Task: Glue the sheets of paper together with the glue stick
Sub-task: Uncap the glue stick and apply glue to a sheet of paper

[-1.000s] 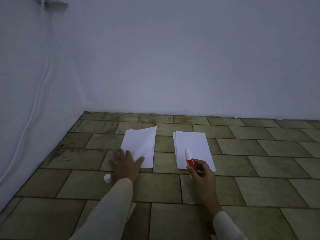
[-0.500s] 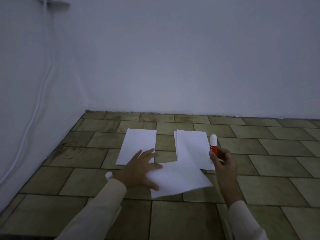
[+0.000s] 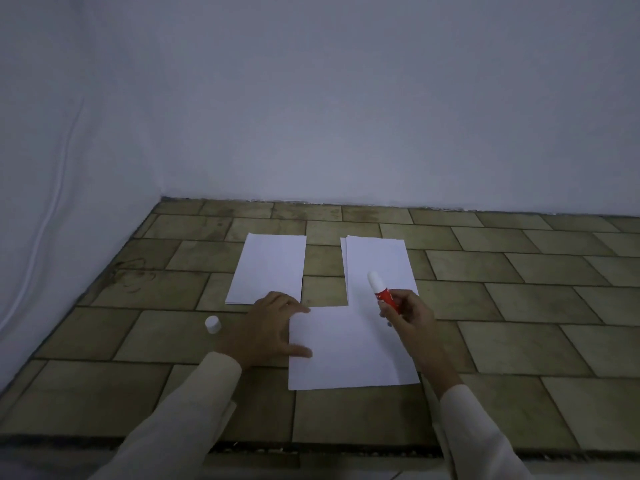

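The left hand (image 3: 266,327) presses flat on the sheet (image 3: 349,355) between the hands; the right hand (image 3: 410,318) grips the glue stick (image 3: 382,293) above it — pinned at one edge, it could crumple under strokes.

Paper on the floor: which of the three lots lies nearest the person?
The lone sheet touched by the left hand; the left pile and right pile lie farther off, side by side.
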